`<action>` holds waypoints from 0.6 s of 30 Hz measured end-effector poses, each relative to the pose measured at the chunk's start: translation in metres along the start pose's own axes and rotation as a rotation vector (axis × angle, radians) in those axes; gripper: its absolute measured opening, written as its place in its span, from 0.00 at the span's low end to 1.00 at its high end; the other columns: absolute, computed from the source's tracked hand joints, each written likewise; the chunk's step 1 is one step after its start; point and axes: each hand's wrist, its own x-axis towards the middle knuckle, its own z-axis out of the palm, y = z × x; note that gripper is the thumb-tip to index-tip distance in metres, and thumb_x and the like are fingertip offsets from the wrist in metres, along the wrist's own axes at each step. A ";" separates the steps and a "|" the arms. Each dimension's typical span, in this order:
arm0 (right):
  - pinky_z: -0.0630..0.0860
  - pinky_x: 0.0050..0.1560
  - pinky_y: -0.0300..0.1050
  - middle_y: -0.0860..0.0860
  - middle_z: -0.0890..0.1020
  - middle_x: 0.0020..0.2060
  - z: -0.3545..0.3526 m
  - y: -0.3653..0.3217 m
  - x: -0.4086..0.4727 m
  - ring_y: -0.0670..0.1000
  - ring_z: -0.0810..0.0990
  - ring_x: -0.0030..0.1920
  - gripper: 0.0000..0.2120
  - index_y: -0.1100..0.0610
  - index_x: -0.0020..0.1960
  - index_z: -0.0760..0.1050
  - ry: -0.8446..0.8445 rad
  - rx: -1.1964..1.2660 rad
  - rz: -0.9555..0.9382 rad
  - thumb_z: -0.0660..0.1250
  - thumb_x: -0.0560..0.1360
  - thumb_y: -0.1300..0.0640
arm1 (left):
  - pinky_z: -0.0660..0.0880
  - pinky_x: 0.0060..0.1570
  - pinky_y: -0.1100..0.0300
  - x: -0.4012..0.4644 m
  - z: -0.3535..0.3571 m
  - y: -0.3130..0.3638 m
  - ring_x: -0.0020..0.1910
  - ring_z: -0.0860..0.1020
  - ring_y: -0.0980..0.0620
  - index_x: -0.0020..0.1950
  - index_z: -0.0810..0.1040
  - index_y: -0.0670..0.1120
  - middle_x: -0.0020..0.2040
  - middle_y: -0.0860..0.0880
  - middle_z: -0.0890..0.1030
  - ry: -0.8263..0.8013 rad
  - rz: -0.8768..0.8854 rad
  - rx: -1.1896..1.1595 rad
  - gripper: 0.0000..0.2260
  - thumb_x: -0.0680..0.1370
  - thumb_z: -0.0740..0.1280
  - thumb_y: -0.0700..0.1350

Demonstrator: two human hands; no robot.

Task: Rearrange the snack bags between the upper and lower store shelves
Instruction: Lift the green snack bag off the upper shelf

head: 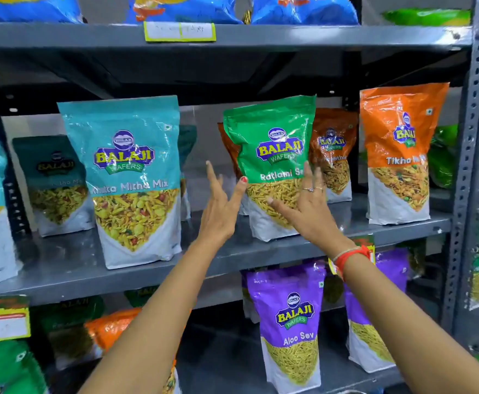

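Observation:
A green Ratlami Sev bag (269, 143) stands upright on the middle shelf (227, 254). My left hand (221, 206) is just left of it, fingers spread, thumb tip at the bag's left edge. My right hand (309, 206) lies flat over the bag's lower right front with fingers apart; neither hand grips it. A teal Khatta Mitha Mix bag (130, 177) stands to the left, an orange Tikha Mix bag (397, 155) to the right. On the lower shelf a purple Aloo Sev bag (289, 325) stands below my right forearm.
Darker orange bags (335, 149) stand behind the green one. More teal bags (53, 183) fill the shelf's left side. Blue bags (303, 9) sit on the top shelf. A grey perforated upright (468, 166) bounds the right side, with green bags (443, 155) beyond it.

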 end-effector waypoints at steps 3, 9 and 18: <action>0.57 0.77 0.53 0.62 0.67 0.72 0.004 0.012 0.010 0.58 0.64 0.74 0.42 0.63 0.74 0.56 -0.095 0.319 0.120 0.73 0.69 0.49 | 0.59 0.68 0.50 0.013 0.021 -0.008 0.74 0.61 0.47 0.72 0.33 0.58 0.78 0.46 0.55 -0.099 -0.178 -0.258 0.43 0.72 0.62 0.62; 0.73 0.67 0.49 0.51 0.76 0.63 0.013 0.041 0.021 0.48 0.78 0.61 0.52 0.57 0.75 0.48 -0.154 0.630 0.337 0.79 0.63 0.55 | 0.66 0.69 0.50 0.021 0.044 -0.032 0.67 0.71 0.46 0.68 0.65 0.48 0.67 0.47 0.73 -0.341 -0.281 -0.404 0.32 0.68 0.73 0.51; 0.76 0.64 0.55 0.57 0.78 0.62 0.018 0.041 0.015 0.54 0.80 0.60 0.47 0.60 0.68 0.61 -0.098 0.682 0.385 0.82 0.56 0.52 | 0.74 0.54 0.65 0.014 0.037 -0.038 0.57 0.77 0.55 0.61 0.74 0.50 0.56 0.54 0.80 -0.352 -0.220 -0.301 0.24 0.67 0.72 0.54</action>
